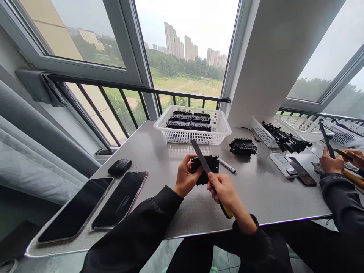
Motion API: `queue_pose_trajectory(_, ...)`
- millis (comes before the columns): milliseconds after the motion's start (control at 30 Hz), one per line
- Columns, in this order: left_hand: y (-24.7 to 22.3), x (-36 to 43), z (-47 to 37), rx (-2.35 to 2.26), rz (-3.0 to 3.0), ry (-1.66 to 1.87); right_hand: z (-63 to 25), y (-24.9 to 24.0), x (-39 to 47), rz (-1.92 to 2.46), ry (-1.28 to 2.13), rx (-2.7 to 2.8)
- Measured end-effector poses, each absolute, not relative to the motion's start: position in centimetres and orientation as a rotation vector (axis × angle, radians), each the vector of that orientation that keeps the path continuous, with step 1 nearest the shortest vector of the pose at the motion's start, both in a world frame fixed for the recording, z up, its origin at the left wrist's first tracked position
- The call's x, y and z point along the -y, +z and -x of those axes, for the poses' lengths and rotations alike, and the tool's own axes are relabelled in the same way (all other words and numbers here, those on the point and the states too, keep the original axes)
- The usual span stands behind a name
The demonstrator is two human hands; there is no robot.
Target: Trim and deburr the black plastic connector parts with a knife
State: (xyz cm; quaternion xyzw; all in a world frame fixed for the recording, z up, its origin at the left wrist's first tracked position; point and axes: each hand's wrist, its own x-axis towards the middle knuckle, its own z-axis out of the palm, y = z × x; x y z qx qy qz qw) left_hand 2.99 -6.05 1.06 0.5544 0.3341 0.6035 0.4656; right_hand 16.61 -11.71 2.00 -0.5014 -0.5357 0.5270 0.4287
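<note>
My left hand (186,175) grips a black plastic part (214,163) by its left side, above the table near its front edge. In my right hand (224,189) is a flat grey file (200,154) with a yellow and black handle, its blade lying slantwise across the part. Just behind the part lies a white marker pen (227,165). Farther back, a white basket (193,136) holds several black parts. To its right, a stack of similar black parts (243,146) rests on the table.
Two dark phones or tablets (75,208) and a black case (120,166) lie at left. At right are a white device (283,165), a phone (300,170), and baskets (263,131) with black parts. Another person's hands (331,161) hold a black part and a tool.
</note>
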Motion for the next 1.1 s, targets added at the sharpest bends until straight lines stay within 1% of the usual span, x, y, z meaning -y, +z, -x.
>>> queue_pose_trajectory(233, 1.0, 5.8, -2.8, -0.934, -1.32, 1.532, -17.2, 2.4, 11.8, 1.486, 0.682, 1.544)
queue_pose_trajectory(433, 0.9, 5.4, -2.6, -0.969, -1.241, 1.522, -18.5, 3.7, 12.3, 1.647, 0.402, 1.434)
queue_pose_trajectory(500, 0.9, 5.4, -2.6, -0.967, -1.24, 1.512, -18.7, 3.9, 12.5, 1.64, 0.433, 1.417)
queue_pose_trajectory(667, 1.0, 5.6, -2.6, -0.937, -1.301, 1.523, -17.8, 3.6, 12.5, 1.517, 0.629, 1.591)
queue_pose_trajectory(767, 1.1, 5.6, -2.6, -0.934, -1.297, 1.531, -17.7, 3.4, 12.3, 1.541, 0.6, 1.598)
queue_pose_trajectory(867, 1.1, 5.5, -2.6, -0.952, -1.26, 1.524, -18.4, 3.5, 12.1, 1.615, 0.503, 1.478)
queue_pose_trajectory(933, 1.1, 5.4, -2.6, -0.96, -1.251, 1.52, -18.8, 3.4, 12.1, 1.621, 0.518, 1.387)
queue_pose_trajectory(1100, 1.0, 5.5, -2.7, -0.947, -1.285, 1.527, -18.0, 2.6, 12.2, 1.46, 0.873, 1.45)
